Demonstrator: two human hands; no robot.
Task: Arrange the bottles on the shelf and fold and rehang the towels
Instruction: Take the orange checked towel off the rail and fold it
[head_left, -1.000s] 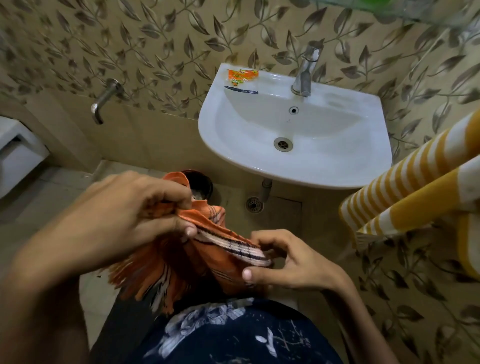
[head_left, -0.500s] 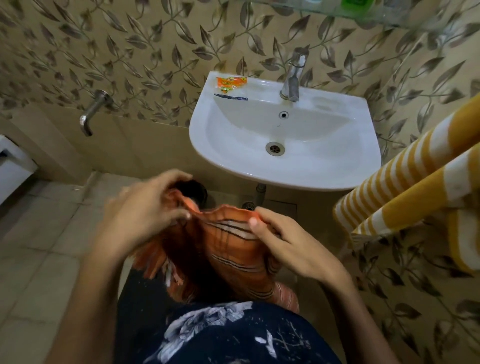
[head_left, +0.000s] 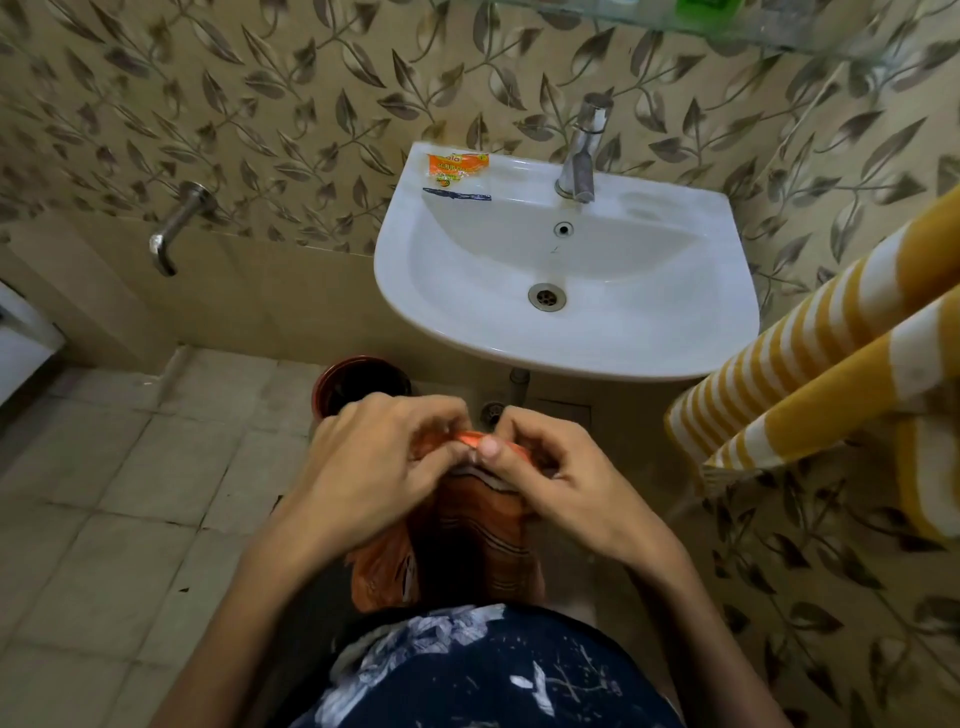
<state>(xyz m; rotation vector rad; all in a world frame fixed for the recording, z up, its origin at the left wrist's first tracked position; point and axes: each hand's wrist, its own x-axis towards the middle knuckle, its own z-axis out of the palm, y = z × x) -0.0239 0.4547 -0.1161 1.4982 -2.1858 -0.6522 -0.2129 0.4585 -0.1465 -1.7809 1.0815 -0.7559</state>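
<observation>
You've got both your left hand (head_left: 387, 462) and right hand (head_left: 545, 470) pinching the top edge of the orange towel (head_left: 467, 540), which hangs in front of you below the sink's (head_left: 613, 343) front rim. Looks mid-fold, so rehanging is still left; the striped towel (head_left: 810, 384) already hangs at right, and the shelf (head_left: 753, 31) is barely visible, can't judge the bottles

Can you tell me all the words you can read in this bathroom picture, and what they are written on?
"SCRUB": on the flat orange plastic sachet lying on the white ceramic washbasin's back rim.
Letters above it look like "ola", but they are cut off; the smaller print below is too blurred to read.
Nothing else shows readable text.

Brown bucket (head_left: 358, 384) on tiled floor (head_left: 104, 519)
</observation>
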